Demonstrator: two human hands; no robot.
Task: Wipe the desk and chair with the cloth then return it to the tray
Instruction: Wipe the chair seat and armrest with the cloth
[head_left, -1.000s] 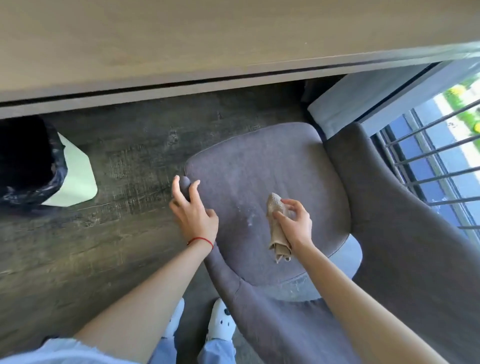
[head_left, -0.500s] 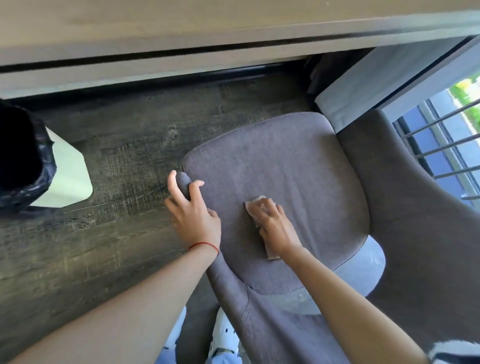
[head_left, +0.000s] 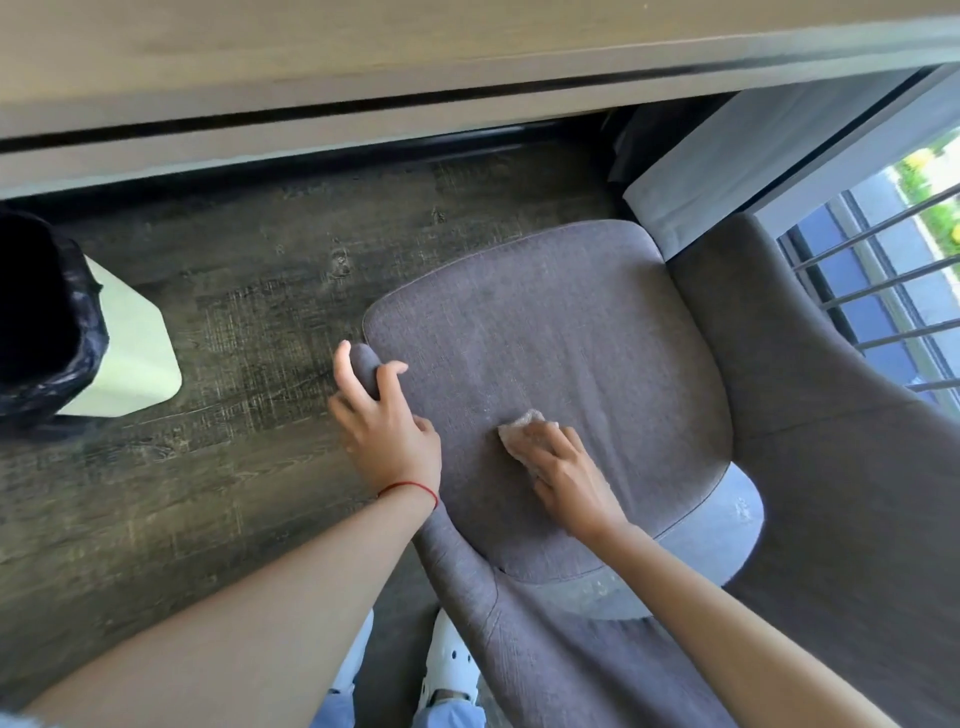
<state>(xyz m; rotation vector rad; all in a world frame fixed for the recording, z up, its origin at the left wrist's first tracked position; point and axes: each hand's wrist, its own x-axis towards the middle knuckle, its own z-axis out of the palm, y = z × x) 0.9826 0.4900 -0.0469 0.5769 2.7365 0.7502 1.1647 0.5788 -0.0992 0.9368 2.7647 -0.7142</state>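
Right hand (head_left: 566, 475) pressed flat on the cloth (head_left: 522, 426), fingers together, mid-seat on the grey chair (head_left: 571, 332). Left hand (head_left: 387, 431) gripped the chair's left armrest tip, fingers curled around it. Desk (head_left: 363, 62) at far edge.

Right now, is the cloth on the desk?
No, the right hand presses the cloth flat on the chair seat.

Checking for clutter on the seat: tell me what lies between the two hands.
Only bare grey seat cushion separates the left hand from the right hand, seen in the head view.
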